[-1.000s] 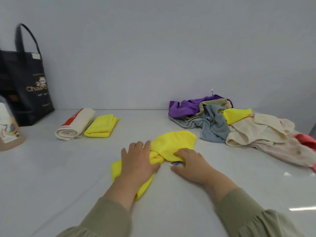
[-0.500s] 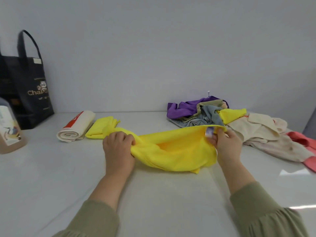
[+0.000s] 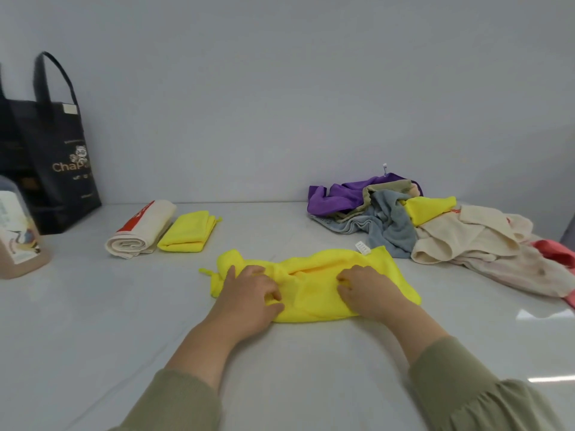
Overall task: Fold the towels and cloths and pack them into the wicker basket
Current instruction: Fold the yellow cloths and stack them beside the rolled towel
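The yellow cloth (image 3: 314,284) lies spread lengthwise on the near middle of the white table (image 3: 93,321), rumpled, with a long crease running along its upper part. It is a bright microfibre piece. A small white care label (image 3: 362,247) sticks up from its far right corner, and a short yellow hanging loop (image 3: 207,272) pokes out at its left end.

The table top is glossy and pale, meeting a plain grey-white wall (image 3: 280,88) at the back. On the far left lie a rolled cream towel (image 3: 141,234) with a red stripe and, touching its right side, a folded yellow cloth (image 3: 186,231). On the far right sits a loose pile of unfolded cloths (image 3: 435,231) in purple, grey, yellow, cream and pink. A black tote bag (image 3: 53,163) stands against the wall at the left, and a clear jug (image 3: 15,237) of brownish liquid stands nearer, at the left edge.

Both arms reach forward in olive sleeves. The left hand (image 3: 249,298) rests palm down on the cloth's left part, its fingers curled into the fabric and bunching it. The right hand (image 3: 367,290) lies on the right part, its fingers bent and pinching a fold near the middle.
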Motion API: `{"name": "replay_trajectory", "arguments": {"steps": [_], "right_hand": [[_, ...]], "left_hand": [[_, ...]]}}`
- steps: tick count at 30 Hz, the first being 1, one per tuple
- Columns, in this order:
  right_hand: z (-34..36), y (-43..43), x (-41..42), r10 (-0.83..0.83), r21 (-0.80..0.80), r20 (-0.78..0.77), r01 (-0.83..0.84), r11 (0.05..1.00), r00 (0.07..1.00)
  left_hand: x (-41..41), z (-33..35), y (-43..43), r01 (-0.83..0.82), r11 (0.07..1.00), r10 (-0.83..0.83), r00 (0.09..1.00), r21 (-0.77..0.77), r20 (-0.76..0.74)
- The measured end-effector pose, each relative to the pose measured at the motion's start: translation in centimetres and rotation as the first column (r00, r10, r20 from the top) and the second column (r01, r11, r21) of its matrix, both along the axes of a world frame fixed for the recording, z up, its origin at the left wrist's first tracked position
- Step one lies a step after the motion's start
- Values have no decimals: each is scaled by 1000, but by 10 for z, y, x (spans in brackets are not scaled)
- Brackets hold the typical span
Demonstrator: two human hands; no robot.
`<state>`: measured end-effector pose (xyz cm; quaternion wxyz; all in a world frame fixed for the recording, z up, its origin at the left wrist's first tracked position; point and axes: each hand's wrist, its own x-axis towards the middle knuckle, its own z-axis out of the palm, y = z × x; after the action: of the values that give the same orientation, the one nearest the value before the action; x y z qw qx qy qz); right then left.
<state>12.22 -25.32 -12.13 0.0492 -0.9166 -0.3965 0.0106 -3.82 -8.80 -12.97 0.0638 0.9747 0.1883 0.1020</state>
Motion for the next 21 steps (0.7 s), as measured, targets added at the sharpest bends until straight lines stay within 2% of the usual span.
{"name": "replay_trajectory", "arguments": {"steps": [2,4,5,6,7,8,9,10,11,12,13,15,17,19,21], "right_hand": [[14,-5,-5,-80,-52,70,84,995,994],[29,-9,-15,-73,-61,107,80,995,992],[35,-12,-19,-33,-45,10,33,998,999],[41,-14,-26,22,-17,-200,-26,1000,980],[45,-16,-33,97,27,-439,-95,995,893],[46,-15,-39,169,87,-588,-146,985,791],[45,-14,-43,218,161,-613,-150,976,760],[42,-10,-42,226,246,-542,-104,964,809],[37,-6,-38,188,310,-396,-62,949,899],[32,-2,-34,119,323,-231,-39,945,966],[27,0,-31,64,296,-144,-18,955,988],[15,5,-27,39,209,-223,8,978,974],[5,10,-27,66,217,-293,-1,976,954],[2,13,-24,61,255,-212,-5,967,975],[8,7,-10,-101,327,-121,136,935,987]], "left_hand": [[-3,1,6,-172,980,178,983,102,-47],[-6,1,12,-329,941,330,944,77,-4],[-6,2,13,-384,922,382,923,43,46],[-5,2,13,-424,906,420,902,20,102],[-4,2,12,-448,894,442,884,7,153],[-2,3,11,-457,889,450,874,1,182],[-1,3,8,-459,888,453,873,-8,179],[0,4,6,-463,886,461,875,-22,148],[-1,3,4,-471,881,473,876,-38,99],[-2,2,3,-483,874,486,873,-51,52],[-3,2,3,-493,867,496,868,-75,23],[-4,-1,6,-497,853,506,862,-162,17],[-2,-3,7,-450,861,477,876,-239,68],[-1,-4,6,-394,849,482,851,-353,208],[-4,0,12,-308,738,588,730,-600,348]]}}
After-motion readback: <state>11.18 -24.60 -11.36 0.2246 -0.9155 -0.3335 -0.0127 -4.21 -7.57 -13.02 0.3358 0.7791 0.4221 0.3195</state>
